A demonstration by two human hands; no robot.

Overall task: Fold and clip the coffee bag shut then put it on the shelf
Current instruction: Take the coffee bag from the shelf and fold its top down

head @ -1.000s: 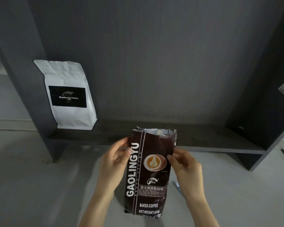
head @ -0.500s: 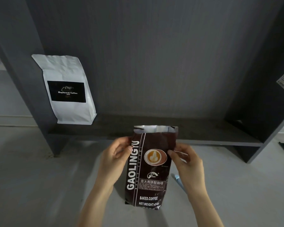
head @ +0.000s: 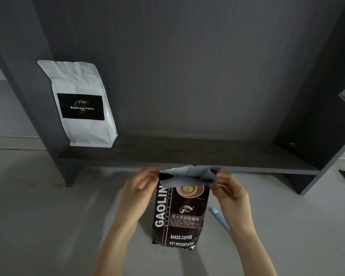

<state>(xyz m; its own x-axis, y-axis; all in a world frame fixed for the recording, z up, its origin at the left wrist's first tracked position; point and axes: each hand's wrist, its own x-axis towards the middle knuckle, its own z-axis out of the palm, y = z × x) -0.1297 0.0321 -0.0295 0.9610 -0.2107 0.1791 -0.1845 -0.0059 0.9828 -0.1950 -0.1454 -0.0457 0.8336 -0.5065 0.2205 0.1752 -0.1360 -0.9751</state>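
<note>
- Head view: left hand (head: 136, 193) pinches the left end of the folded-over top of the dark coffee bag (head: 179, 218), fingers closed on the flap
- right hand (head: 230, 193) clamps the flap's right end the same way
- silver inner lining (head: 187, 176) of the flap faces the camera, turned down over the printed front, covering the top of the cup picture
- bag upright, held between both hands, in front of the shelf's (head: 187, 154) front edge, above the grey floor (head: 48, 216)
- pale blue clip (head: 220, 220) lies on the floor just right of the bag, partly behind the right hand
- white coffee bag (head: 80, 104) stands at the shelf's left end, against the side panel
</note>
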